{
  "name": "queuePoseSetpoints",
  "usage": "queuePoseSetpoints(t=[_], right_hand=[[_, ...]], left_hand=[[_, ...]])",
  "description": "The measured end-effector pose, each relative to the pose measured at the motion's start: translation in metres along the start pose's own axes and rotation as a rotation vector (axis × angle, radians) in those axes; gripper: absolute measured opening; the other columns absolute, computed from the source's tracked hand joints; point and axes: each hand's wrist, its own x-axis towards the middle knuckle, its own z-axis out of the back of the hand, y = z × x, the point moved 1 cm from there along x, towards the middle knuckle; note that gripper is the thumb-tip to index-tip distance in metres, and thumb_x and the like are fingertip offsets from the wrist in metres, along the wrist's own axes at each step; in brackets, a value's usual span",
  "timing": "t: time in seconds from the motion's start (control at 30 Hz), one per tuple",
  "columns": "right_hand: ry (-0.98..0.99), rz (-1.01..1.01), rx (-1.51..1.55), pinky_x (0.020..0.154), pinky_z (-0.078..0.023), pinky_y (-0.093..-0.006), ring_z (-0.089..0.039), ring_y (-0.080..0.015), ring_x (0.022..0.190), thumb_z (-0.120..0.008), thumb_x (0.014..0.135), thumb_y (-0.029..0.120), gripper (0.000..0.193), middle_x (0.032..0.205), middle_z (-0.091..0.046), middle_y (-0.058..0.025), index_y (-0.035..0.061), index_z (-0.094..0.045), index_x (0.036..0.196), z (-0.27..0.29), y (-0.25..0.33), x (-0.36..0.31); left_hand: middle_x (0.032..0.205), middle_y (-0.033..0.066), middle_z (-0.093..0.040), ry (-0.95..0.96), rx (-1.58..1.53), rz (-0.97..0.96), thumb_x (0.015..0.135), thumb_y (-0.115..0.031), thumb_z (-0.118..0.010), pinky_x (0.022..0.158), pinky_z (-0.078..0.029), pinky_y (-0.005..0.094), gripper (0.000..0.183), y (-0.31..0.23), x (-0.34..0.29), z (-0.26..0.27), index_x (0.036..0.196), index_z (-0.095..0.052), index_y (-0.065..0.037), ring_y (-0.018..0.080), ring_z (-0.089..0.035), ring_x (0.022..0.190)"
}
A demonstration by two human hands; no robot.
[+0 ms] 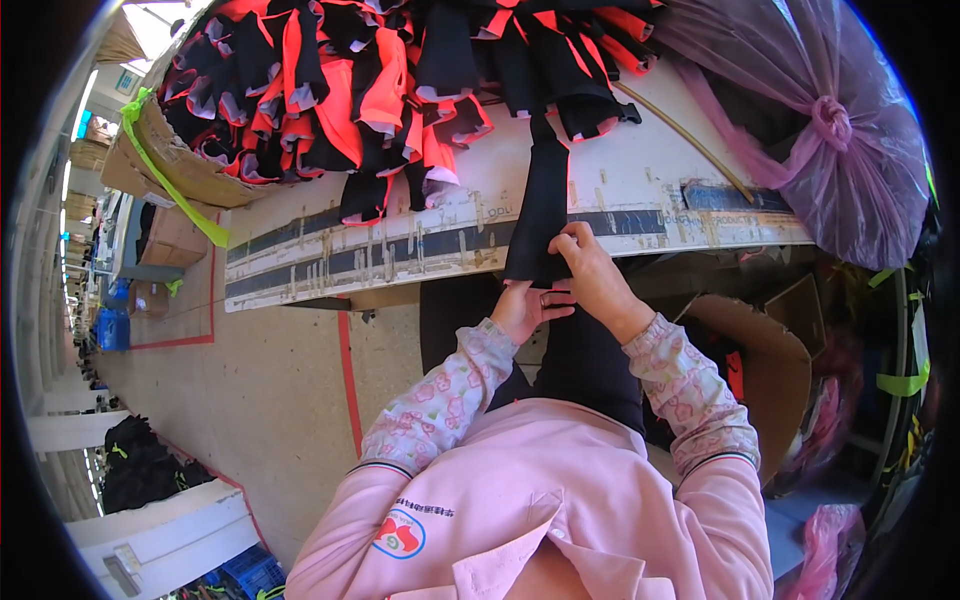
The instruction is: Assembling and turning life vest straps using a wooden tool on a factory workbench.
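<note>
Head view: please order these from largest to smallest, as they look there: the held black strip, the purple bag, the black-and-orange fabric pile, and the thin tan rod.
1. Black-and-orange fabric pile, reaching the upper edge
2. Purple bag
3. Held black strip
4. Thin tan rod

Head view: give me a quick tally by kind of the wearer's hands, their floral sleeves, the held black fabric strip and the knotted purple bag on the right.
Hands: 2, left hand and right hand
Floral sleeves: 2, left sleeve and right sleeve
Black fabric strip: 1
Knotted purple bag: 1
Total: 6
</note>
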Motion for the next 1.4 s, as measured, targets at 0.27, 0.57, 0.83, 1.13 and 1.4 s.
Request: queuePoseSetpoints(t=[0.27, 0.57, 0.83, 1.13, 1.4], right_hand=[[0.124, 0.081, -0.137, 0.082, -0.045, -0.0407, -0.052, -0.0373, 0.095, -0.071, 0.063, 0.003, 0.042, 0.108, -0.047, -0.0155, 0.0028, -0.053, 0.101, 0.013, -0.004, 0.005], [-0.176, 0.198, -0.373, 0.107, -0.019, -0.0461, -0.023, -0.0348, 0.132, -0.057, 0.081, 0.044, 0.076, 0.138, -0.031, -0.0221, -0.0039, -0.03, 0.133, -0.013, -0.008, 0.066], [-0.239, 0.148, -0.044, 0.1, -0.034, -0.041, -0.044, -0.0357, 0.116, -0.06, 0.08, 0.017, 0.045, 0.121, -0.05, -0.0214, 0.0008, -0.049, 0.121, 0.032, -0.072, 0.082], [-0.166, -0.446, -1.142, 0.073, -0.049, -0.0387, -0.056, -0.029, 0.093, -0.047, 0.082, 0.007, 0.018, 0.097, -0.056, -0.0128, 0.0063, -0.052, 0.099, 0.167, -0.201, -0.003], [-0.141, -0.671, 0.067, 0.044, -0.04, -0.0294, -0.052, -0.0144, 0.052, -0.043, 0.092, 0.013, 0.01, 0.063, -0.053, -0.0066, 0.0057, -0.05, 0.09, 0.143, -0.104, -0.085]], left_hand=[[0.1, 0.0107, -0.061, -0.117, 0.212, -0.052, 0.094, -0.034, -0.039, 0.076, -0.053, 0.0422, 0.035, -0.002, 0.014, -0.011, 0.117, -0.047, -0.009, 0.0267, -0.063, 0.085], [0.095, 0.0161, -0.06, -0.152, 0.215, -0.124, 0.096, -0.022, -0.037, 0.074, -0.054, 0.0423, 0.029, 0.019, 0.022, -0.003, 0.117, -0.045, -0.005, 0.03, -0.064, 0.085], [0.091, 0.0099, -0.057, -0.213, 0.079, -0.216, 0.096, -0.013, -0.034, 0.083, -0.052, 0.0436, 0.021, 0.02, 0.025, -0.013, 0.109, -0.048, -0.005, 0.0269, -0.061, 0.088], [0.084, 0.0099, -0.058, -0.184, 0.124, -0.178, 0.096, -0.012, -0.034, 0.082, -0.053, 0.0436, 0.021, 0.017, 0.019, -0.032, 0.097, -0.054, -0.003, 0.0263, -0.062, 0.086], [0.084, 0.0101, -0.059, -0.164, 0.094, -0.155, 0.096, -0.016, -0.036, 0.08, -0.053, 0.0408, 0.022, 0.018, 0.017, -0.029, 0.098, -0.055, -0.005, 0.0275, -0.064, 0.08]])
